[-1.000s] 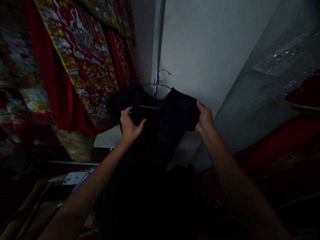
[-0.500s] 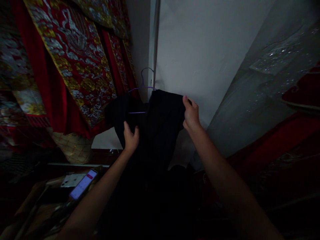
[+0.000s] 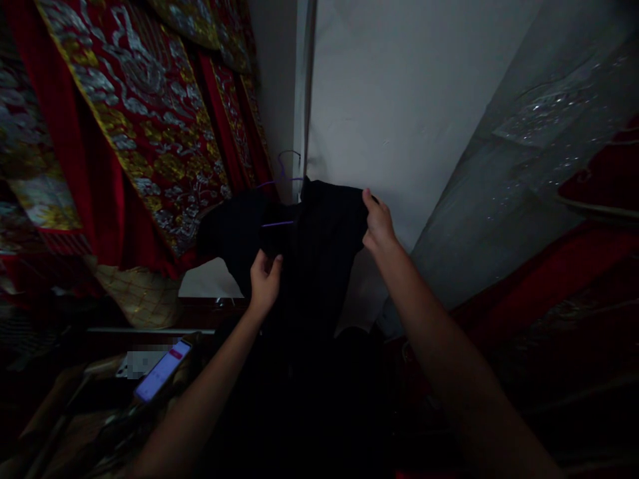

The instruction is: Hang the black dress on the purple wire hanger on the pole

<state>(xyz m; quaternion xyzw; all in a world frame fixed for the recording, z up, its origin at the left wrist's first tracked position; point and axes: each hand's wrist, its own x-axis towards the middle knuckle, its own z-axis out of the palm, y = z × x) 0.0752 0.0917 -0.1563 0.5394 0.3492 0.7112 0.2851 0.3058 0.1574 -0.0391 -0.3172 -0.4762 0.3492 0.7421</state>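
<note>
A dark, short-sleeved shirt (image 3: 324, 246) hangs in front of me on a thin purple hanger (image 3: 282, 174). The hanger's hook and part of its lower bar (image 3: 278, 224) show at the open neck. My right hand (image 3: 379, 223) pinches the shirt at its right shoulder end, thumb on top. Lower down, my left hand (image 3: 265, 279) is closed on the front of the shirt below the neck opening, with its thumb and forefinger close together. Dim light hides the cloth between those fingers and the shirt's lower part.
Red robes embroidered in gold and silver (image 3: 150, 100) hang at the left. A lit phone (image 3: 164, 370) lies at lower left beside a pale device (image 3: 140, 362). A white wall (image 3: 399, 86) stands behind the shirt; clear plastic covering (image 3: 544, 120) hangs at the right.
My left hand has moved slightly right and down, its thumb and forefinger closer together. The shirt's left side has spread outward and the hanger has dipped. My right hand keeps its grip.
</note>
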